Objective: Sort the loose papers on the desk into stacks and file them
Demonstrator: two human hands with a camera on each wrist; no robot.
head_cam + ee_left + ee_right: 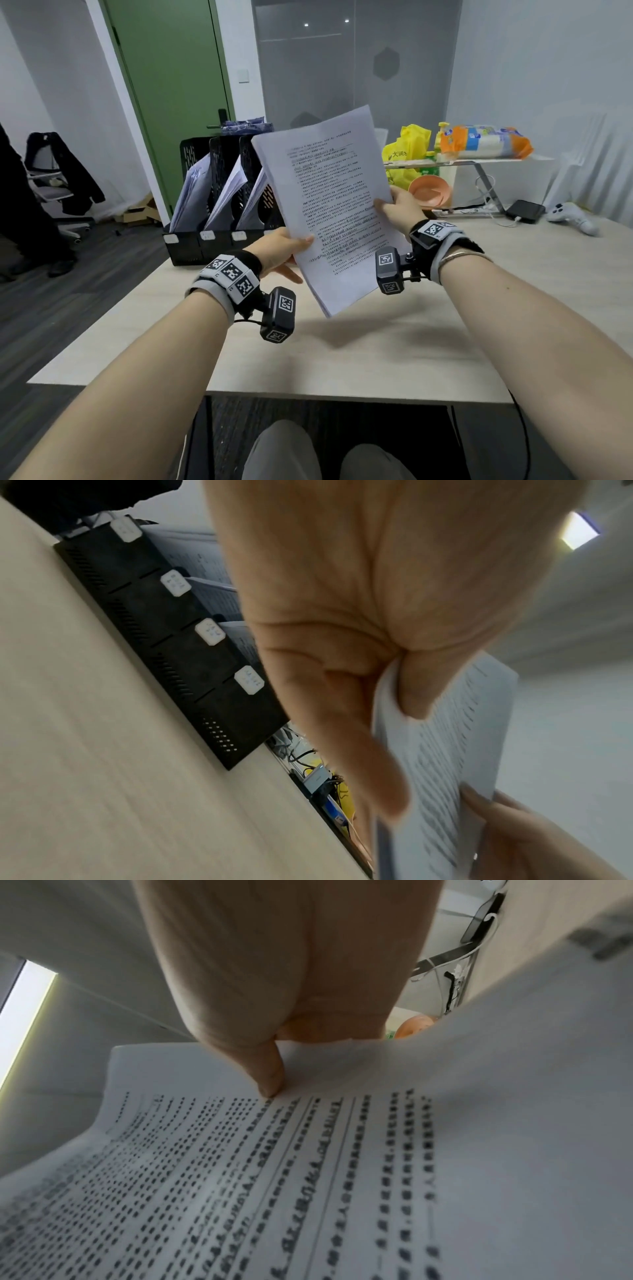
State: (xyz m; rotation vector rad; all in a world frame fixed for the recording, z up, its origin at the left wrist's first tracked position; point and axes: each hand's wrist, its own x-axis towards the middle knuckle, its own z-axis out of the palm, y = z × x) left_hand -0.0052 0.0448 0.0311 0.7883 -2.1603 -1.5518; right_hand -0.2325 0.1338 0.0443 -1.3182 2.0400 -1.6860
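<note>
A file organizer (191,240) holding papers (195,185) stands on the desk (342,359), left of a bowl (430,192) and game controller (572,217).

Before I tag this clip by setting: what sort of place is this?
Most likely a small office or meeting room. A light wood desk carries a black file organizer with papers in its slots, an office chair stands by a green door, and both hands hold a stack of printed papers.
</note>
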